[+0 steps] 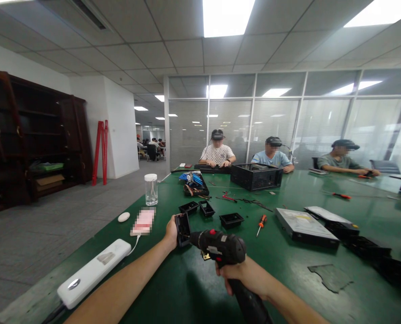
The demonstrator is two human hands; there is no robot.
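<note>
My left hand (171,234) is closed around the edge of a black plastic housing (182,228), tilted up with its hollow side towards the right. In my right hand (239,275) is a black cordless drill (220,246) with red details, gripped by its handle. The drill's nose points left at the housing; whether its bit touches the housing I cannot make out. Beyond my hands lie similar black housings, one at the left (188,207), one in the middle (206,208) and one at the right (231,220).
An orange screwdriver (261,224), an optical drive (306,228) and a dark broken sheet (331,276) lie right. Left are a white power strip (95,271), a phone (143,221) and a clear jar (151,191). A black computer case (256,177) stands farther back, before several seated people.
</note>
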